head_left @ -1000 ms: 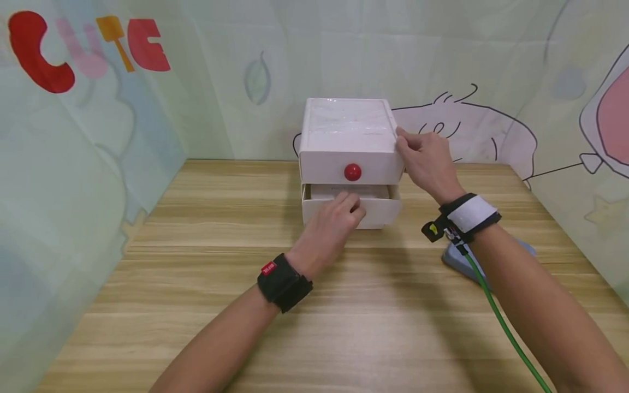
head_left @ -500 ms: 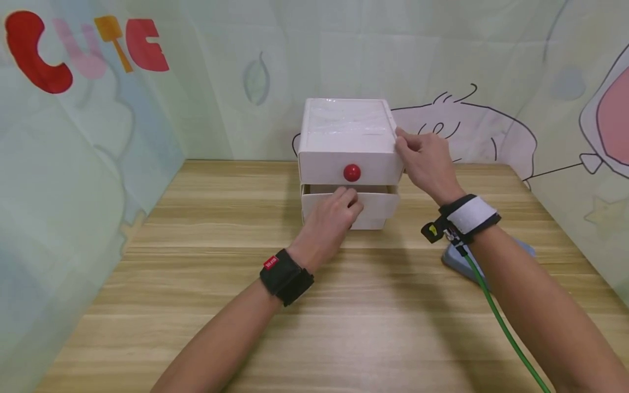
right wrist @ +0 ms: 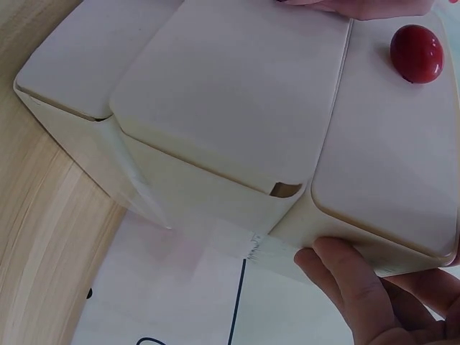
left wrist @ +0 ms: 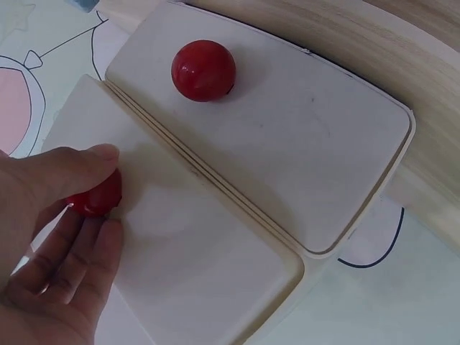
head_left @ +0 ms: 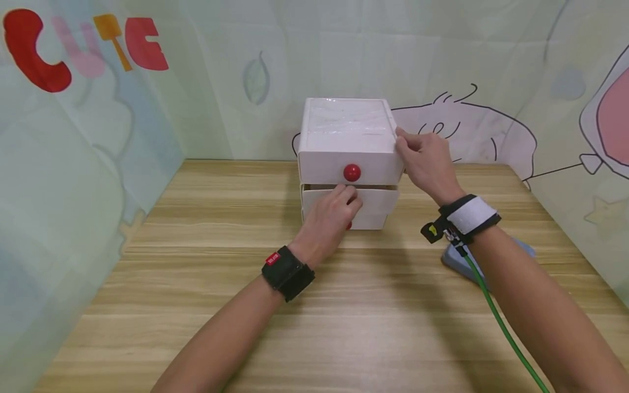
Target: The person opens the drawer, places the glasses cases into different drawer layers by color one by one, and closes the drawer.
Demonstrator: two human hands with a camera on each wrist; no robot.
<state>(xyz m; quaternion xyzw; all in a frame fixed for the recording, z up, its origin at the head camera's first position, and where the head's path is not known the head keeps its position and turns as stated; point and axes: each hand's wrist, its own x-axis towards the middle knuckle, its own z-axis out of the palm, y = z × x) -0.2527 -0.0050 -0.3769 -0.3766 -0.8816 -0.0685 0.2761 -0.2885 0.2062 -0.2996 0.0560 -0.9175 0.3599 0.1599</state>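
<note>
A small white drawer cabinet point(head_left: 351, 125) with three stacked drawers and round red knobs stands at the back of the table. Its middle drawer point(head_left: 375, 202) sits slightly out, a narrow dark gap along its upper edge. My left hand point(head_left: 330, 215) pinches that drawer's red knob point(left wrist: 97, 198) between thumb and fingers. Below, the bottom drawer's knob point(left wrist: 203, 70) is free, as is the top drawer's knob point(head_left: 352, 172). At the cabinet's upper right edge, my right hand point(head_left: 427, 161) holds the side with bent fingers. The drawer's inside is hidden.
A blue-grey flat object point(head_left: 462, 262) lies on the wooden table point(head_left: 221, 295), partly under the right forearm. A green cable point(head_left: 501, 316) runs from the right wristband. Printed cloth point(head_left: 211, 82) hangs behind and on both sides.
The middle drawer has slid inward, pushed by my left hand; the opening that showed something pale inside has narrowed to a slit. My right hand has stayed at the cabinet's edge.
</note>
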